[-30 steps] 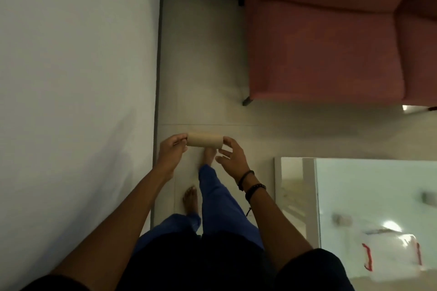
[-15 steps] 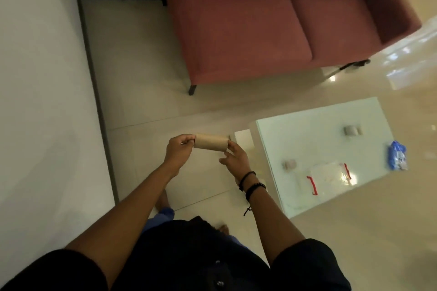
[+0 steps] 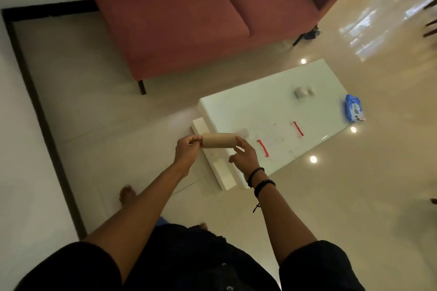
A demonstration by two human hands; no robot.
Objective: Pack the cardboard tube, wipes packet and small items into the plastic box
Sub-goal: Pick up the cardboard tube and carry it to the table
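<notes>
I hold a brown cardboard tube (image 3: 219, 144) level in front of me, above the near corner of a white table (image 3: 248, 106). My left hand (image 3: 187, 151) pinches its left end. My right hand (image 3: 244, 155) touches its right end with thumb and forefinger, other fingers loose. A clear plastic box with red clips (image 3: 279, 138) stands on the table just right of my right hand. The blue wipes packet (image 3: 353, 110) lies at the table's far right edge. A small grey item (image 3: 303, 92) sits near the far side, and a pale one (image 3: 243, 131) is beside the tube.
A red two-seat sofa (image 3: 189, 14) stands beyond the table. A white wall (image 3: 26, 149) with a dark skirting runs along the left. Glossy tiled floor (image 3: 354, 196) surrounds the table; my bare feet are below my arms.
My view has swung right and pulled back, bringing the whole table, box and wipes packet into sight. The tube, still between both hands, is now over the table's corner.
</notes>
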